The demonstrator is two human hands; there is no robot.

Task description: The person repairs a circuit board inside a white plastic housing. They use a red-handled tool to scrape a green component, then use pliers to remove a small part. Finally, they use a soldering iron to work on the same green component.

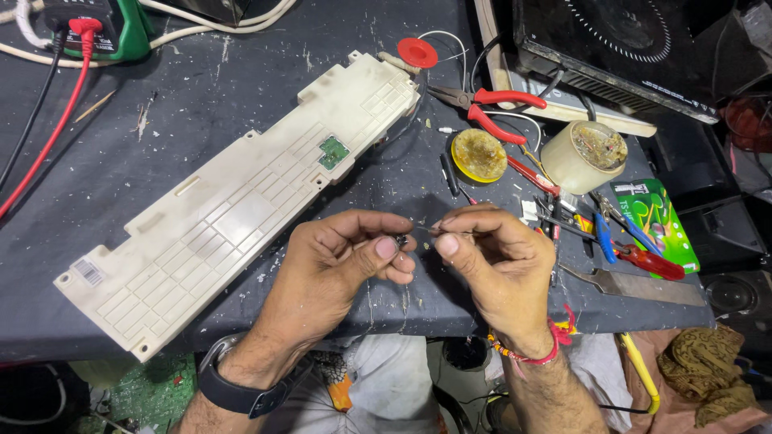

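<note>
white plastic panel (233, 201), red-handled pliers (490, 108), tape roll (583, 157)

One head-worn view — looking steeply down, close over the dark workbench (161, 161).

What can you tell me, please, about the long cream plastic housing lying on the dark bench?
The long cream plastic housing lies flat and diagonal on the dark bench, from near left to far right. It looks grimy, moulded with a ribbed grid and small edge tabs. A small green circuit board shows through an opening, and a sticker sits near its left end. Neither hand touches it.
</note>
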